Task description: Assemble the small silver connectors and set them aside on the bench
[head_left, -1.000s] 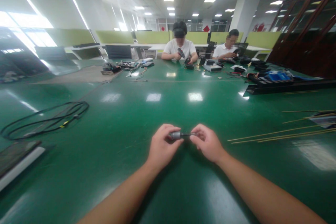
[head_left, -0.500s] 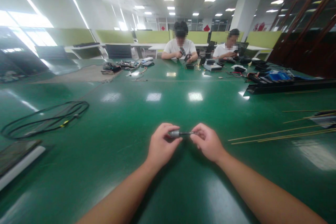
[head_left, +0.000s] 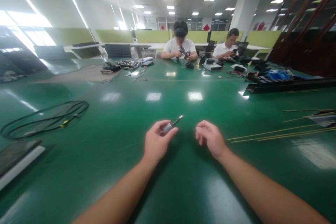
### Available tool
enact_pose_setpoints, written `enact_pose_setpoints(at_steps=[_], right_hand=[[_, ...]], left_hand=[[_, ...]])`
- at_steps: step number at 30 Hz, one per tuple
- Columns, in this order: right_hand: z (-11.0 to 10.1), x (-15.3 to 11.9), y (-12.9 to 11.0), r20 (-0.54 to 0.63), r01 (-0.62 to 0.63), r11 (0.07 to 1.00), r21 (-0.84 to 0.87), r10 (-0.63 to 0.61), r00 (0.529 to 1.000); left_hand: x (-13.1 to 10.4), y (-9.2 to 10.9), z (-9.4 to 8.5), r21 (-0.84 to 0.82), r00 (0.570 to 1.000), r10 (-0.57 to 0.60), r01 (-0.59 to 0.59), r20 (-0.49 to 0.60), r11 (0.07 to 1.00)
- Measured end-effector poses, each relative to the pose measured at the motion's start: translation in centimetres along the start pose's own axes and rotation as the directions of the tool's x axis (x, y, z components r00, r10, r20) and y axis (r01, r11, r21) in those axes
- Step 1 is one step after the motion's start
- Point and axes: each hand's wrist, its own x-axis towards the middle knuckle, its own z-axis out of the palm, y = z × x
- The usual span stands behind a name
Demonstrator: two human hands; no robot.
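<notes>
My left hand [head_left: 156, 140] is closed around a small grey cylinder with a thin dark shaft [head_left: 172, 125]. The shaft points up and to the right, and its tip looks silvery. My right hand [head_left: 211, 138] is held a short way to the right, apart from the shaft, with its fingers curled in and pressed together. Whatever may be between those fingers is hidden from view. Both hands are just over the green tabletop [head_left: 157, 182].
A coiled black cable [head_left: 47, 120] lies on the left, above a flat dark-topped slab [head_left: 19, 161]. Thin yellowish rods [head_left: 275, 133] stick out at right near a long black profile [head_left: 283, 85]. Two people [head_left: 180, 47] sit across the table among electronic parts [head_left: 212, 65].
My right hand has let go of the shaft's end and drawn a little away to the right. In my left hand the cylinder has tilted, its shaft swinging from level to upward.
</notes>
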Motion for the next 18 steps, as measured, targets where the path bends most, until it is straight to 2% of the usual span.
enact_pose_setpoints(at_steps=[2,5,7,12,15,18], right_hand=[[-0.1,0.3,0.0,-0.050,-0.020,0.995,0.097,0.025,0.998],[-0.1,0.6,0.2,-0.100,-0.036,0.983,0.179,0.055,0.994],[0.0,0.7,0.2,-0.104,-0.039,0.980,0.197,0.061,0.993],[-0.1,0.8,0.3,-0.097,-0.023,0.972,0.235,0.047,0.994],[-0.2,0.9,0.2,-0.077,-0.008,0.970,0.244,0.028,0.997],[-0.3,0.9,0.1,-0.055,-0.006,0.969,0.247,0.020,0.998]], left_hand=[[0.4,-0.3,0.0,-0.112,0.996,-0.090,0.088,-0.021,0.990],[0.8,-0.6,0.2,-0.231,0.988,-0.152,0.145,-0.011,0.962],[1.0,-0.7,0.3,-0.286,0.986,-0.166,0.153,-0.023,0.946],[1.4,-1.2,0.3,-0.413,0.966,-0.216,0.140,-0.143,0.900],[1.4,-0.9,-0.1,-0.425,0.954,-0.260,0.175,-0.149,0.888],[1.0,0.5,-1.2,-0.299,0.953,-0.199,0.127,-0.227,0.946]])
